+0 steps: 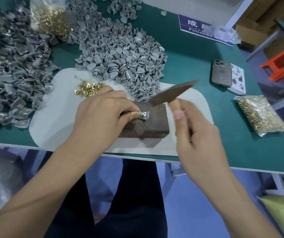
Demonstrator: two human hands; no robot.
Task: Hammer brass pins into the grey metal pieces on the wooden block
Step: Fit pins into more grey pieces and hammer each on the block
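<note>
— While my left hand (100, 114) pinches the grey metal piece (143, 115) down on the wooden block (152, 122), where does the hammer have to land?

— Right on the brass pin (143, 114). It sits on top of the piece, just past my fingertips (134, 112), toward my right side. One fingertip has tan tape on it, and it touches the piece.

— Which hand is nearer to the pin?

— My left one, it is right beside it. My right hand (194, 133) is curled round the wooden handle of the hammer (173, 93), and the dark hammer head hangs up above the far edge of the block. It looks blurry.

— Which way does the hammer point?

— Its head runs long from near the block up and away to the right. So I think the hit has to come down and a bit to the left, close by my fingers. I could bump them.

— How does the piece look?

— Small, grey and shiny, lying flat near the middle of the block's top. The pin is a little gold dot. I can't tell how deep it sits.
</note>
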